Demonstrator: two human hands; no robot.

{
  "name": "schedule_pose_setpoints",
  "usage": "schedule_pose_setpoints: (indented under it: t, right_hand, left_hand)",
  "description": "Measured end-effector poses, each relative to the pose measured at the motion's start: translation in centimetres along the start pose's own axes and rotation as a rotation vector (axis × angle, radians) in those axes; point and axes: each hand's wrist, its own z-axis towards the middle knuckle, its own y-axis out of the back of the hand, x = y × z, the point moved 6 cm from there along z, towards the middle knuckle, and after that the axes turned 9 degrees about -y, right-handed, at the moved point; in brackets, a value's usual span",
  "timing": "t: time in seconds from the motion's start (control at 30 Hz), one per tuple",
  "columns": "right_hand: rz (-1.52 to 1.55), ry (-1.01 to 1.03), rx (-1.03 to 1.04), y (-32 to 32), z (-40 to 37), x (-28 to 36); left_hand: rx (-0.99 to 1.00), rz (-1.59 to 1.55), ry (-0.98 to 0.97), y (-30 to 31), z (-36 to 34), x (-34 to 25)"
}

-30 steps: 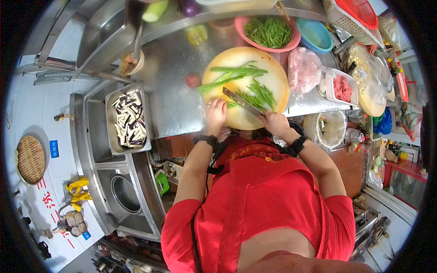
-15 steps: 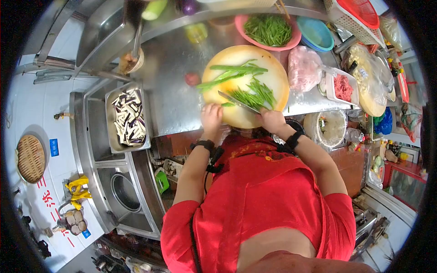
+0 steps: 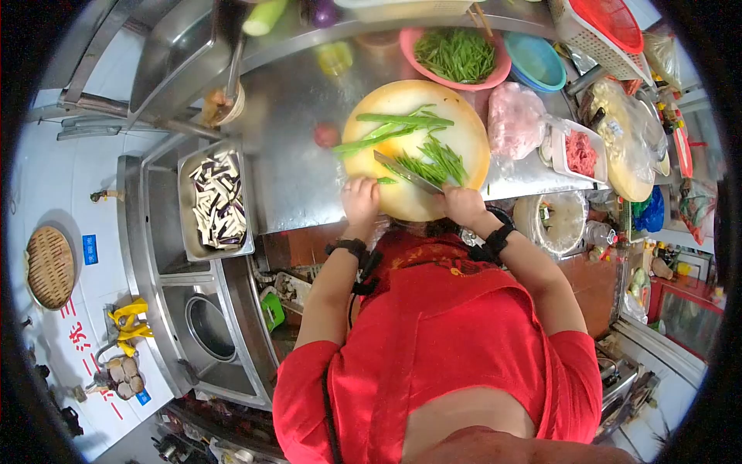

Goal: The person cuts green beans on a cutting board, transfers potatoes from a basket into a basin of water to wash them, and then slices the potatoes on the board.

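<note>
A round cutting board lies at the counter's front edge. My right hand is closed on the handle of a knife, whose blade points up and left over the board. Sliced green pieces lie right beside the blade, and longer green pods lie across the board's upper left. At the board's left edge is my left hand, fingers bent together near a small green piece. Whether those fingers hold anything is hidden.
Behind the board stands a pink bowl of sliced greens, beside blue bowls. A pink plastic bag and a white tray of minced meat lie right. A metal tray of cut eggplant is left.
The view has shifted slightly. The hands and knife keep nearly the same places on the board, with the blade turned very slightly.
</note>
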Motion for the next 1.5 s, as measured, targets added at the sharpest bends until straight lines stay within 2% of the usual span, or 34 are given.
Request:
schedule_pose_setpoints:
  t: [0.13,0.4,0.5,0.57,0.67,0.87,1.07,1.27,1.37,1.5]
  right_hand:
    - [0.014,-0.005,0.049,2.3,-0.8,0.8]
    - [0.009,-0.013,0.016,-0.8,0.0,0.5]
    - [0.013,-0.014,0.018,-0.9,0.0,0.4]
    - [0.015,-0.019,0.022,-0.6,0.1,0.4]
    - [0.041,-0.019,0.026,0.2,0.2,0.1]
    - [0.125,-0.126,0.035,1.6,-0.7,-0.7]
    - [0.025,-0.043,0.102,-0.6,-0.6,0.1]
    - [0.052,0.049,0.001,1.9,-0.9,0.5]
    - [-0.003,-0.014,0.119,2.0,-1.1,0.7]
    - [0.000,0.077,0.061,0.4,-0.7,1.5]
  left_hand:
    - [-0.012,0.015,0.018,0.2,-0.1,-0.1]
    - [-0.008,0.000,0.033,-0.2,0.4,-0.6]
    - [-0.041,-0.045,0.001,-0.4,1.5,-1.7]
    - [-0.030,-0.078,-0.091,-0.6,2.7,-3.0]
    - [0.005,-0.088,-0.077,-1.8,2.0,-2.8]
    - [-0.006,-0.088,-0.038,-1.7,1.3,-2.1]
    - [-0.009,-0.062,-0.002,-0.1,-0.1,-1.5]
    - [0.021,0.025,0.036,0.2,-0.4,-0.3]
    - [0.022,0.013,0.065,0.5,-0.4,-0.1]
    - [0.000,0.010,0.076,0.4,-0.8,0.1]
